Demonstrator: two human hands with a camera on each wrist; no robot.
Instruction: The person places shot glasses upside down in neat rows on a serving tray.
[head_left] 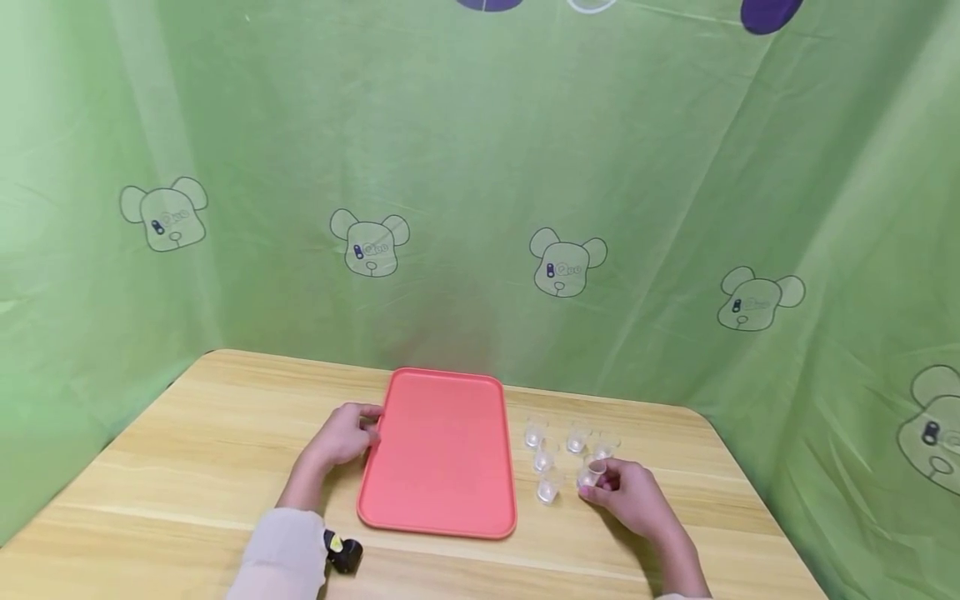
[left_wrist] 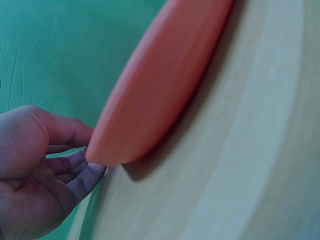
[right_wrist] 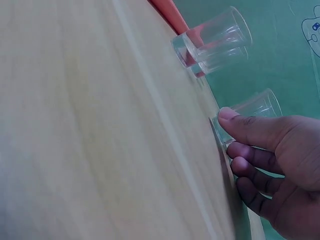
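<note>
A red rectangular tray (head_left: 438,454) lies flat on the wooden table. At its left edge, my left hand (head_left: 347,433) grips the rim; the left wrist view shows the thumb and fingers of that hand (left_wrist: 40,170) around the end of the tray (left_wrist: 145,95). To the right of the tray, my right hand (head_left: 633,496) pinches a small clear shot glass (head_left: 589,473) between thumb and fingers. In the right wrist view this glass (right_wrist: 257,106) stands upright by the tabletop, partly hidden behind the thumb. Several similar shot glasses (head_left: 548,487) stand close by.
The glasses are grouped between the tray and my right hand, one at the back left (head_left: 534,433) near the tray's edge. A green curtain (head_left: 465,167) with bear-face prints surrounds the table (head_left: 187,467). A black device (head_left: 347,556) sits at my left cuff.
</note>
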